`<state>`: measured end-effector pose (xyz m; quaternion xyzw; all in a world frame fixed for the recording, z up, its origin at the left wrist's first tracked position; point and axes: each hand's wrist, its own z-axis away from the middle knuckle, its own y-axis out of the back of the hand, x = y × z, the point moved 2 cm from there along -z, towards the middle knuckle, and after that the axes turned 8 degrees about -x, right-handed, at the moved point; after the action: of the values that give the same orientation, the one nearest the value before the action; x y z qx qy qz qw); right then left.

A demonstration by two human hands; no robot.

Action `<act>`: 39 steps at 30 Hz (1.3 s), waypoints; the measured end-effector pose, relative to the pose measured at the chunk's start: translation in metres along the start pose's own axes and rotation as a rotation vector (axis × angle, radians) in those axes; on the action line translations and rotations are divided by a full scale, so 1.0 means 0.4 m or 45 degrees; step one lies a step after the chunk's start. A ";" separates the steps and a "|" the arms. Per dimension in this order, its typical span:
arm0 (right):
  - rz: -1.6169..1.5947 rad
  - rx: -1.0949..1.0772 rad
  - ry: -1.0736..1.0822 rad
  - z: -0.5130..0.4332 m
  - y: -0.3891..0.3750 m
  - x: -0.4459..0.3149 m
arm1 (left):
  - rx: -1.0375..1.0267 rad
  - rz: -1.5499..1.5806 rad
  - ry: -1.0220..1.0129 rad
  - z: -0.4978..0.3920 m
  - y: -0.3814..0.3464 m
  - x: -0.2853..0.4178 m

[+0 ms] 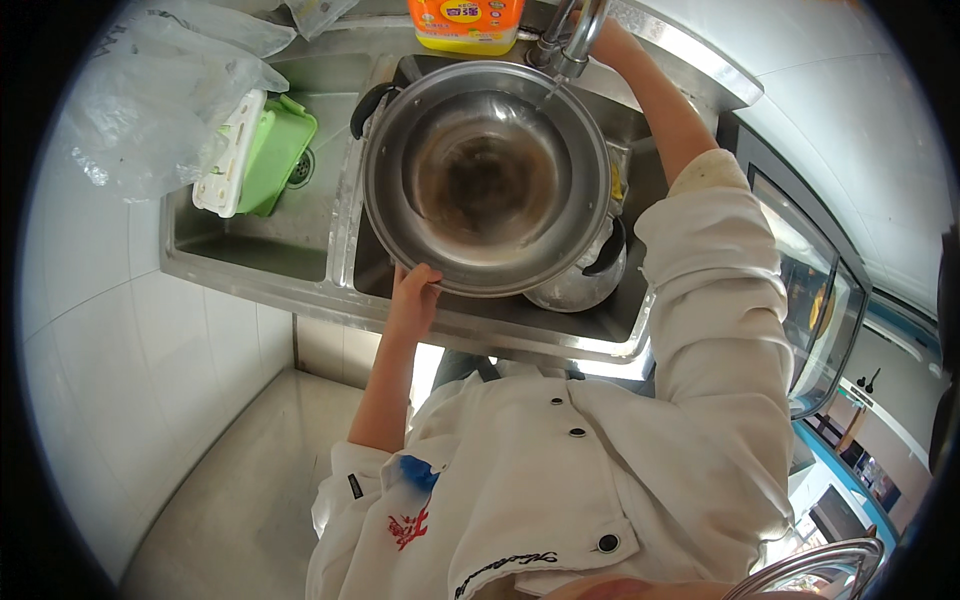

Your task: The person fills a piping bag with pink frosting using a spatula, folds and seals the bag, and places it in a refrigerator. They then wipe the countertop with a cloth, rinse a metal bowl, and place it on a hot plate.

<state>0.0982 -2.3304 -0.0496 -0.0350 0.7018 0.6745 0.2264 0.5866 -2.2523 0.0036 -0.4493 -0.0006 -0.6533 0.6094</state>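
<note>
A wide stainless-steel wok [480, 255] with black side handles rests over the right basin of a double sink [341, 225]. Its inside is wet, with a brown-black stain at the bottom. My left hand [418, 296] grips the near rim, thumb on top. At the back, my right hand [615, 41] reaches up beside the metal faucet [576, 56]; the fingers are mostly hidden by the spout, so I cannot tell how they are closed. A thin stream of water seems to fall from the spout inside the wok's far rim.
Under the wok sits a smaller metal pot [577, 289]. A green plastic basket [277, 150] and a white one [229, 161] tilt in the left basin, beside clear plastic bags [157, 97]. Behind stands an orange-and-yellow detergent container [466, 26]. A glass-fronted appliance [795, 225] is on the right.
</note>
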 end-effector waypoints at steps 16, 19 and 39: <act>-0.028 0.044 0.065 0.062 0.041 -0.053 | -0.123 -0.026 0.001 -0.042 0.003 -0.002; 0.070 0.036 0.042 0.057 0.037 -0.046 | -0.222 0.119 0.020 -0.055 0.012 -0.017; 0.097 -0.027 -0.003 0.055 0.050 -0.047 | -0.016 -0.170 -0.100 -0.060 -0.012 0.026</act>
<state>0.1139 -2.3124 -0.0240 -0.0098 0.6953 0.6901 0.2007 0.5705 -2.2726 -0.0019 -0.4772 -0.0506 -0.6744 0.5611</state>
